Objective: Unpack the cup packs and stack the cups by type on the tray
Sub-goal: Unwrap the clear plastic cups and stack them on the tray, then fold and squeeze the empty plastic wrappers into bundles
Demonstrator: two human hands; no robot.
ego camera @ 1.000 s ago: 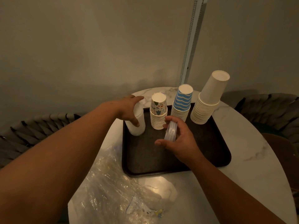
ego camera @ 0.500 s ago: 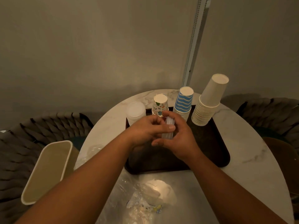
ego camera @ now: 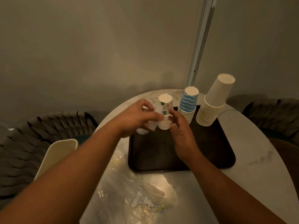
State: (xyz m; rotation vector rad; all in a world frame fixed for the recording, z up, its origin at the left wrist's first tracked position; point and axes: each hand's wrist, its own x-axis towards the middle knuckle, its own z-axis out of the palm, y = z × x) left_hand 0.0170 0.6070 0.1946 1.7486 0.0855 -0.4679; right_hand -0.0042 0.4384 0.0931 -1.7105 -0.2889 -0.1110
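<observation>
A dark tray (ego camera: pixel 178 160) lies on the round marble table. Along its far edge stand three upside-down stacks: patterned cups (ego camera: pixel 165 113), blue striped cups (ego camera: pixel 188 102) and plain white cups (ego camera: pixel 213 105). My left hand (ego camera: pixel 137 117) is closed on a few clear plastic cups (ego camera: pixel 153 126), blurred, just left of the patterned stack. It holds them over a clear cup stack (ego camera: pixel 142 130) at the tray's far left corner. My right hand (ego camera: pixel 181 135) hovers beside the patterned stack, fingers apart and holding nothing.
Crumpled clear plastic wrapping (ego camera: pixel 129 188) lies on the table (ego camera: pixel 252 151) in front of the tray. A cream bin (ego camera: pixel 55 157) stands at the left, beside the table. Woven chairs (ego camera: pixel 40 131) flank both sides. A wall is close behind.
The clear cups passed from my right hand to my left. My left hand carried them left and back toward the clear stack, and my right hand let go and opened.
</observation>
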